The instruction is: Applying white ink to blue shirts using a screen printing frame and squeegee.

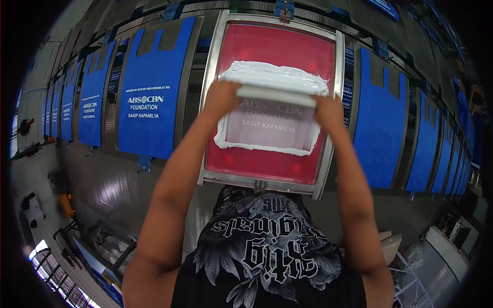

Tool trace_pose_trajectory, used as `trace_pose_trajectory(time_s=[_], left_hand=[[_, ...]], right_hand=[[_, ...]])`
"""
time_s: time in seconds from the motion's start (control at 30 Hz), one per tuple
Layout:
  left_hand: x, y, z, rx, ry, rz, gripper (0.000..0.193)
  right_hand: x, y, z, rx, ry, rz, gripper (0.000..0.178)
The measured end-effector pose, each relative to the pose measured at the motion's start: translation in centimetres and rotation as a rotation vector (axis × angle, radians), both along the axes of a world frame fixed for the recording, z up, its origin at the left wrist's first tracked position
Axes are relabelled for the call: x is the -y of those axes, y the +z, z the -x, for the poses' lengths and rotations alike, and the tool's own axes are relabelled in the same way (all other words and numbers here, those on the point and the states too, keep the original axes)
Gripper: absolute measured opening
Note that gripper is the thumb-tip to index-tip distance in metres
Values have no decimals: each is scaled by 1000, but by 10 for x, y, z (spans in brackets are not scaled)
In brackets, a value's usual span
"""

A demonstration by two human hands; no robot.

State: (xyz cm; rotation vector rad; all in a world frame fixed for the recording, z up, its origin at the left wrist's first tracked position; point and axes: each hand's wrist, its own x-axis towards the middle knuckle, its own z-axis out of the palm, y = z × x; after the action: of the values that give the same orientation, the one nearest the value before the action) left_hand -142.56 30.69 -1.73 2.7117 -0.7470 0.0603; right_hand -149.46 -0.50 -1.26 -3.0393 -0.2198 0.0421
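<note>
A silk-screen frame (339, 61) with a silver metal rim lies in front of me, its mesh (277, 38) mostly red. My left hand (222, 97) and my right hand (330, 112) are closed around opposite ends of a pale squeegee (277, 96), which lies crosswise on the screen, tilted slightly down to the right. Thick white ink (267, 68) is banked beyond the squeegee and edges the rectangular print area. On my side of the squeegee, pale lettering shows through a thin, hazy part of the mesh (272, 126). What lies under the screen is mostly hidden.
Blue bags with cut-out handles lie flat on boards in a row either side: a printed bag (149, 102) to the left, a plain bag (380, 118) to the right. A metal clamp (284, 13) sits at the frame's far edge. A white cabinet (444, 251) stands lower right.
</note>
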Motion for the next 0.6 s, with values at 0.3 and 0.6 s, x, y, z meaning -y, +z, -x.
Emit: trace_pose_trajectory(time_s=[0.3, 0.6], left_hand=[[-44, 5, 146, -157, -87, 35, 34], [13, 7, -40, -99, 4, 10, 23]], right_hand=[[-31, 13, 149, -200, -1, -142, 44], [12, 16, -46, -162, 27, -15, 30]])
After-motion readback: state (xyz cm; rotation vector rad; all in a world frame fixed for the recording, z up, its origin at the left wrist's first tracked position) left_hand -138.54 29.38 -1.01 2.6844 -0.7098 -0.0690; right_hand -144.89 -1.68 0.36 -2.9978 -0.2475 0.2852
